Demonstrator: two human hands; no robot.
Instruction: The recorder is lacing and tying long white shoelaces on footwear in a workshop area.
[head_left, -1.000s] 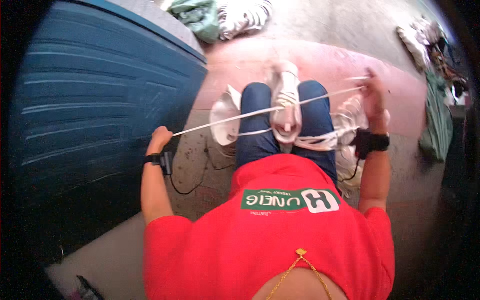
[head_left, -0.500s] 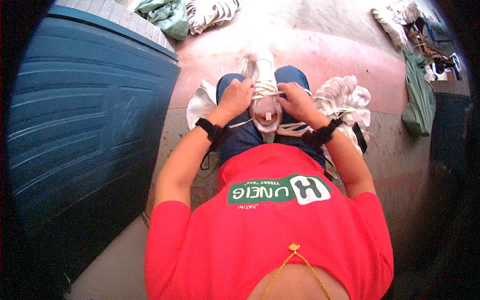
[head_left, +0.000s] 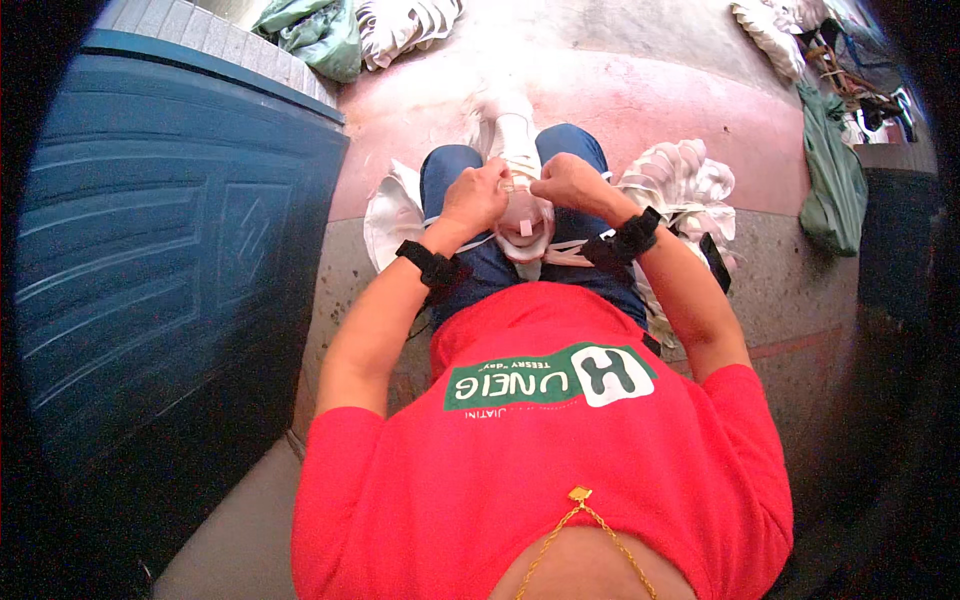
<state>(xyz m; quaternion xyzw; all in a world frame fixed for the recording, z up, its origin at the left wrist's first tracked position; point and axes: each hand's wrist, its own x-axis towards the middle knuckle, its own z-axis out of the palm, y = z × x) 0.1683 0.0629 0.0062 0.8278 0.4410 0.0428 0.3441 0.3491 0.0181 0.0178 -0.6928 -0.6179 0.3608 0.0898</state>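
A pale pink and white shoe (head_left: 522,215) is held between my knees, its tongue end toward me and its toe end pointing away. Light laces (head_left: 520,184) cross its front. My left hand (head_left: 477,196) is closed in a pinch at the shoe's left lacing edge, on the lace. From the other side my right hand (head_left: 572,186) pinches at the lace too, knuckles up, its fingertips close to the shoe's middle. The fingers hide the exact grip. Loose lace ends trail over my thighs.
Right of my leg lies a pile of white and pink shoes (head_left: 675,178); more white material (head_left: 392,215) is at my left. A dark blue panelled door (head_left: 150,230) stands on the left. Green bags (head_left: 832,185) and further bundles (head_left: 410,28) sit farther out.
My right hand has moved inward and slightly up, nearer the left hand over the laces. The left hand stays at the shoe's lacing edge. The whole view has shifted slightly.
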